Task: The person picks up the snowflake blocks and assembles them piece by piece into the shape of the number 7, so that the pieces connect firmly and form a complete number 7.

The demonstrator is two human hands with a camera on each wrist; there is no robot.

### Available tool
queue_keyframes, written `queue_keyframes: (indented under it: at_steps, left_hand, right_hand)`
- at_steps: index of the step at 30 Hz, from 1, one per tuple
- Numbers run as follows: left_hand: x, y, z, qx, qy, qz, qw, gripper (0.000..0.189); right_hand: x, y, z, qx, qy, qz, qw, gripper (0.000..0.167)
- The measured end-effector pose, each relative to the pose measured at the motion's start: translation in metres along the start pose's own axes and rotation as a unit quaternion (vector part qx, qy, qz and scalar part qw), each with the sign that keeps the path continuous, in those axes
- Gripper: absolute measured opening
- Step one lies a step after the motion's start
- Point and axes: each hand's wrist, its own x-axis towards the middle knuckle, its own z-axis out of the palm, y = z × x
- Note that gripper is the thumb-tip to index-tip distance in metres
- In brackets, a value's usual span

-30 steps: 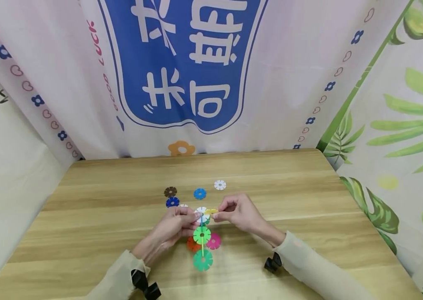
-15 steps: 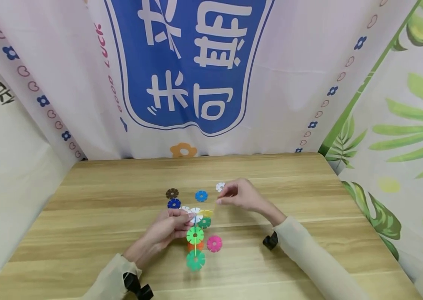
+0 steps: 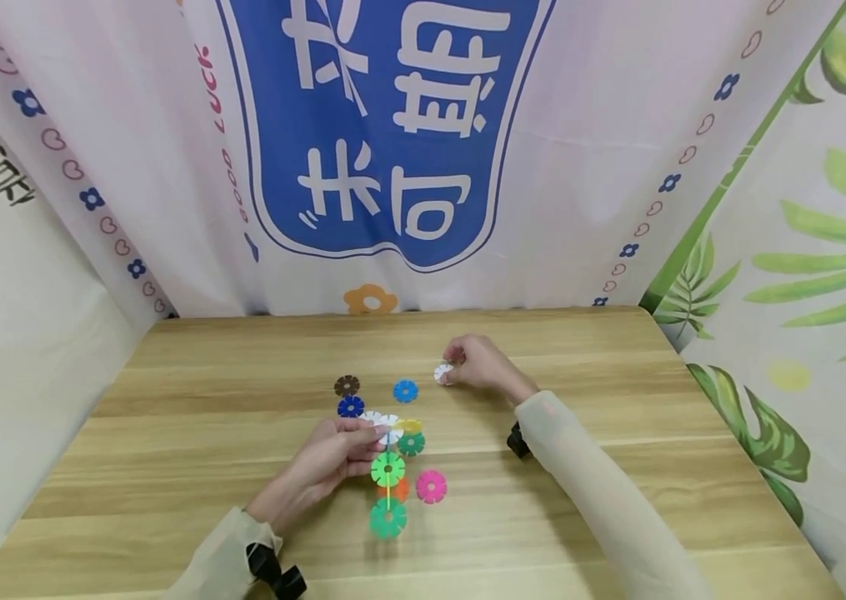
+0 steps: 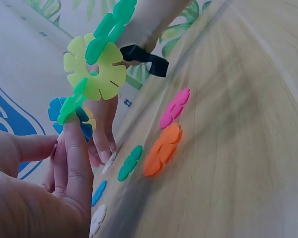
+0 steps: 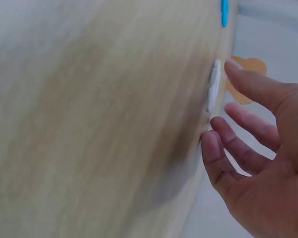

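Note:
My left hand (image 3: 323, 462) pinches a white notched disc (image 3: 392, 425) between thumb and fingers. Joined to it is a chain of slotted discs: a bright green disc (image 3: 388, 469), a yellow disc seen full-face (image 4: 107, 74) in the left wrist view, a blue disc (image 4: 54, 111), and a teal-green disc (image 3: 388, 518) at the near end. Another yellow disc (image 3: 412, 426) sticks out on the right of the held white one. Farther back, my right hand (image 3: 486, 367) reaches a loose white disc (image 5: 214, 87) lying on the table. Its thumb and fingers stand spread around that disc.
Loose discs lie on the wooden table (image 3: 227, 358): brown (image 3: 347, 385), dark blue (image 3: 351, 407), light blue (image 3: 405, 391), dark green (image 3: 411, 444), orange (image 3: 397, 489) and pink (image 3: 432, 487). A printed curtain (image 3: 580, 183) hangs behind the table's far edge.
My right hand has let go of the yellow disc, now attached to the chain, and moved back to the loose white disc. My left hand has shifted slightly left with the chain.

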Motion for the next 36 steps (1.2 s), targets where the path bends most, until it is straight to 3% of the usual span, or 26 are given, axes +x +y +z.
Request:
queue_keyframes:
  at_steps: [10, 27, 32, 36]
  left_hand:
    - [0.003, 0.002, 0.005, -0.007, -0.004, 0.0, 1.0, 0.012]
    - [0.006, -0.002, 0.007, -0.01, -0.018, 0.0, 0.9998, 0.008]
    - [0.007, -0.002, 0.006, -0.012, -0.018, -0.002, 0.9998, 0.007]
    - [0.009, -0.002, 0.006, -0.009, -0.014, -0.002, 0.9999, 0.007]
  right_hand:
    - [0.006, 0.003, 0.0, 0.03, -0.021, 0.045, 0.9983, 0.02]
    - [-0.008, 0.002, 0.001, 0.031, -0.015, 0.053, 0.998, 0.023]
    - [-0.022, 0.0, -0.002, 0.114, 0.005, 0.043, 0.9925, 0.016]
    - [-0.038, -0.001, -0.001, 0.223, 0.006, 0.039, 0.974, 0.011]
